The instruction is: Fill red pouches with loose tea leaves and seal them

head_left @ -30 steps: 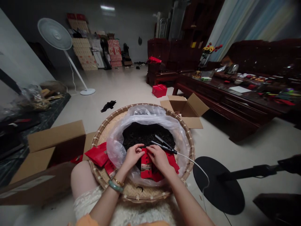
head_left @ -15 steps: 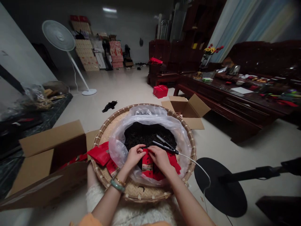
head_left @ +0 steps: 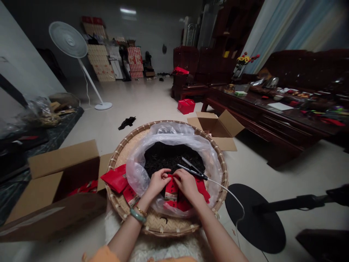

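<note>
Between my two hands is a small red packet (head_left: 171, 193) with dark print, standing at the near edge of a clear plastic bag (head_left: 135, 174). My left hand (head_left: 159, 182) pinches the packet's top edge from the left, and my right hand (head_left: 185, 183) pinches it from the right. Inside the bag lies a heap of dark, dry leaf-like bits (head_left: 166, 156). A hair straightener (head_left: 193, 171) with open plates rests on the bag's right side, just beyond my right hand. More red packets (head_left: 117, 179) lie left of the bag, and others sit partly under my right wrist.
The bag sits in a round woven bamboo tray (head_left: 155, 229). An open cardboard box (head_left: 64, 149) with red packets stands at left, another open box (head_left: 218, 125) beyond the tray. The straightener's white cord (head_left: 237, 196) runs over the tray's right rim, near a black round stand base (head_left: 256, 218).
Both hands stay at the packet's top edge, with only slight finger movement. The packet leans a little more to the right. The view has shifted slightly.
</note>
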`<state>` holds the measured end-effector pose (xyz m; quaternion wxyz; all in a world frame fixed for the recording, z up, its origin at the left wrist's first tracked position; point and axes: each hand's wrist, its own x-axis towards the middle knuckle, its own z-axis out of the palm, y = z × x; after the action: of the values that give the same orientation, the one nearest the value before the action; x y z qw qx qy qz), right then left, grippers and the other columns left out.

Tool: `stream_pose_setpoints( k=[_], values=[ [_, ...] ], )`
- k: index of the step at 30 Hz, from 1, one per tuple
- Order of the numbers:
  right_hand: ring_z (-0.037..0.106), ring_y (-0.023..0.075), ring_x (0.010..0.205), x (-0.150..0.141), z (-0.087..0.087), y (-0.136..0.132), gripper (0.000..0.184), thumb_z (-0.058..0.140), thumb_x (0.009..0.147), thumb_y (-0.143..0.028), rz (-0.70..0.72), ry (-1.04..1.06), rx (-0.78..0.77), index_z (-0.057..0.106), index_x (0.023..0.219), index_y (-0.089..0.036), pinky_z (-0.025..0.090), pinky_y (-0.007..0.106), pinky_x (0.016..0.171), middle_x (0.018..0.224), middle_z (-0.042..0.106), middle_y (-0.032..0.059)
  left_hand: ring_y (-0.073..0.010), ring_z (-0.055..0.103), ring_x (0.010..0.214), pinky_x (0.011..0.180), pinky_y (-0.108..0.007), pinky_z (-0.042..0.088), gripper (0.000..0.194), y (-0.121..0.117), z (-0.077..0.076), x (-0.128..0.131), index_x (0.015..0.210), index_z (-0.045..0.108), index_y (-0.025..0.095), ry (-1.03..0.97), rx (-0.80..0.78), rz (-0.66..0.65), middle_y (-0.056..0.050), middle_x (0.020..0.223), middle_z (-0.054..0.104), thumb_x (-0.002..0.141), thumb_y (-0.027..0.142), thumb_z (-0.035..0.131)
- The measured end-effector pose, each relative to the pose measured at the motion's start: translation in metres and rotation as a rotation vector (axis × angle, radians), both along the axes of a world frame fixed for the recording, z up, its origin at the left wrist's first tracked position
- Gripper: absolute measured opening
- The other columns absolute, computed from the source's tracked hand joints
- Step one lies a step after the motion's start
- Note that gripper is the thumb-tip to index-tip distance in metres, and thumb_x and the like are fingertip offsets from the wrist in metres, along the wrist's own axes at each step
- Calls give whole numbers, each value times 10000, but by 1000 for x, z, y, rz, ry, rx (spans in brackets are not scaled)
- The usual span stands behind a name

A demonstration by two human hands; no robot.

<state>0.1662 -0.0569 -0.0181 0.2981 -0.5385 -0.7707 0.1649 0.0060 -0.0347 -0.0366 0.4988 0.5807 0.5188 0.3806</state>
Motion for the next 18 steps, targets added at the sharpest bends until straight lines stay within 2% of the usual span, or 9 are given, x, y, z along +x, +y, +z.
stream_pose_setpoints(
  k=[4,8,12,15,18],
  values=[
    [561,196,849,-3,-1,0,86,560,808,-165,-12,-37,38,637,809,-203,451,301,738,849,615,55,-130,574,596,592,-231,451,356,-2,2,0,982,636,118,-9,2,18,1,634,627,632,180,616],
    [541,186,776,-5,0,-1,67,562,793,-160,9,-79,10,604,757,-199,425,271,657,756,597,38,-137,588,611,594,-232,450,339,-4,2,0,959,643,122,9,11,29,-12,652,645,624,166,613],
    [529,152,679,-4,2,-1,83,543,761,-135,27,3,-16,588,717,-188,395,233,592,687,556,17,-148,598,645,619,-243,459,324,-6,7,-1,946,645,128,-29,-28,1,-28,692,662,630,200,633],
    [527,138,656,-2,4,1,83,533,734,-131,-27,167,63,565,675,-181,407,228,604,689,548,15,-156,611,702,648,-253,464,369,-7,17,-2,987,635,127,-170,-105,-81,-61,806,682,673,320,645],
    [521,134,633,-2,9,2,100,502,738,-136,-50,274,157,542,662,-187,412,231,604,665,549,8,-153,617,651,602,-255,460,495,-4,28,-3,1031,622,130,-313,-277,-188,-79,798,687,774,534,498]
  ],
)
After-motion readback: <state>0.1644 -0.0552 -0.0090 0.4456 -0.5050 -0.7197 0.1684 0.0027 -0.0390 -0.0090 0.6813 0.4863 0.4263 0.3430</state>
